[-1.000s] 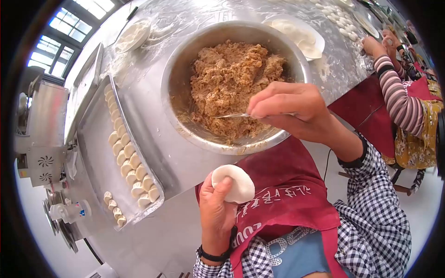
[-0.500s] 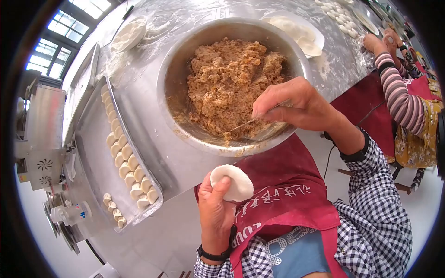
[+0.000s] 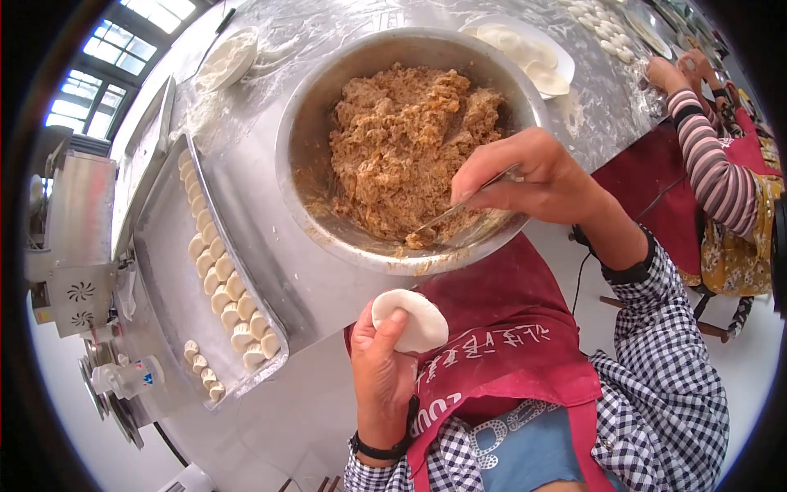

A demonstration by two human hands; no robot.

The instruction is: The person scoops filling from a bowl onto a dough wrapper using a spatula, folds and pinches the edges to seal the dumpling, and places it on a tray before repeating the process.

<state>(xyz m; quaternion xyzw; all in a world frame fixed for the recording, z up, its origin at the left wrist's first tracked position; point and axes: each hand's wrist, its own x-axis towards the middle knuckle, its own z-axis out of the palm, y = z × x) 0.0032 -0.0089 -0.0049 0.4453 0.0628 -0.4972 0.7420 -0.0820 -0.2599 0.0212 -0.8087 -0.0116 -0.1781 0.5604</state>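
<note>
My left hand (image 3: 381, 369) is closed on a round white dough wrapper (image 3: 416, 321), thumb on top, just below the big metal bowl (image 3: 295, 197). Brownish minced filling (image 3: 410, 148) is heaped in that bowl. Over the bowl's near right side, my right hand (image 3: 533, 176) grips a thin metal utensil (image 3: 447, 216) between thumb and fingers. Its lower tip carries or touches a small lump of filling near the bowl's near wall, so the shape of the end is hidden.
To the left lies a metal tray (image 3: 164, 246) with rows of folded dumplings (image 3: 221, 299). A plate of wrappers (image 3: 525, 57) stands behind the bowl, a flour bowl (image 3: 228, 61) at back left. At right, a co-worker's hands (image 3: 676, 74) are near small dough pieces (image 3: 602, 29).
My right hand has risen slightly, and the utensil's tip has shifted a little right with a clump of filling at it. My left hand and the wrapper have hardly moved.
</note>
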